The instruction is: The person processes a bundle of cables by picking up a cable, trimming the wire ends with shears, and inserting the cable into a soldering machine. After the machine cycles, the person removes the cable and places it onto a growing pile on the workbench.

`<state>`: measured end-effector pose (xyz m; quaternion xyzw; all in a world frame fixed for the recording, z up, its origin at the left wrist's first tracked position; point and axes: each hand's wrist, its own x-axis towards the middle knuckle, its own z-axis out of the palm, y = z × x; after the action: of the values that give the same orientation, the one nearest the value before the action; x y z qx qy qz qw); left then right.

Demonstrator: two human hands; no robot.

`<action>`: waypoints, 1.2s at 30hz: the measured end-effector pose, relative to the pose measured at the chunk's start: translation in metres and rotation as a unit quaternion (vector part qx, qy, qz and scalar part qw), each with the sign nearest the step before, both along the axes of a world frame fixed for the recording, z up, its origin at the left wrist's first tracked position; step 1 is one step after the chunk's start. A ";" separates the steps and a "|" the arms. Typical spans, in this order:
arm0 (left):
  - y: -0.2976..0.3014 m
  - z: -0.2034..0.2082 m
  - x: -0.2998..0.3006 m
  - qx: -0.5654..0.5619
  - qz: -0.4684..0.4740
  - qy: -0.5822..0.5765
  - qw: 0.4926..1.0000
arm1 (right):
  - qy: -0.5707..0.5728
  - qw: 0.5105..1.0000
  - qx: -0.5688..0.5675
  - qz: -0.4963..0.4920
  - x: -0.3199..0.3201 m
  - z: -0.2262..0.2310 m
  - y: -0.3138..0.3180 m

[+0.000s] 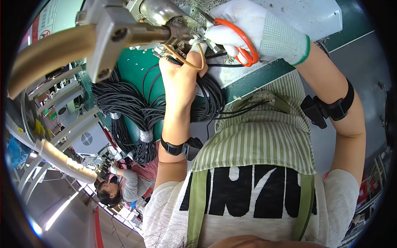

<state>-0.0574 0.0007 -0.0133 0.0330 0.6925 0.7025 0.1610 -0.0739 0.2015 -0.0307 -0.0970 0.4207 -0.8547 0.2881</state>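
White fabric is covering the right hand [244,27] in a knit glove, and this hand is closing around an orange-handled tool [249,40] over the back part of the worktop [134,62]. One orange handle is bowing outward from the glove, toward the worktop's front edge. Bare-backed, the left hand [182,72] is reaching up across that edge, fingers drawn in narrow beside a metal machine head [175,35]; its fingertips are partly hiding, so what they are gripping cannot be told. A thin tan loop [203,58] is curving in front of them.

Room between the hands is looking tight: they are almost meeting at the machine head, and a thick brass-coloured tube [53,53] is bending in from the left, crowding that side. More space is opening on the right, where the front edge is slanting away past the right forearm and grey floor [351,53] is showing beyond it.

Black cables [124,99] are lying in a heavy bundle on the worktop's left part, left of and behind the left forearm, a pale wrap [146,136] binding them. Several loose cable ends are stretching past the front edge, over a green-striped apron [264,140]. Metal scraps [213,5] are littering the back.
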 end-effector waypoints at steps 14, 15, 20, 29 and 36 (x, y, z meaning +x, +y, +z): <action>-0.014 0.035 0.060 0.110 -0.184 -0.183 0.960 | 0.354 0.773 0.490 -0.192 0.071 0.064 0.009; -0.010 0.040 0.060 0.021 -0.240 -0.169 0.956 | 0.310 0.818 0.454 -0.170 0.070 0.062 0.007; 0.006 0.037 0.061 0.056 -0.104 -0.039 0.992 | 0.158 0.921 0.340 -0.106 0.080 0.061 0.006; 0.012 0.031 0.062 -0.025 -0.106 0.219 0.970 | -0.090 0.991 0.034 -0.096 0.101 0.044 0.007; 0.002 0.034 0.049 -0.132 -0.234 0.384 0.883 | -0.053 0.978 0.201 0.031 0.100 0.063 0.028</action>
<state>-0.0082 0.0023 0.0202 0.4396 0.7587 0.4787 0.0447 0.0263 0.2295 0.0325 -0.0049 0.5647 -0.7475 0.3498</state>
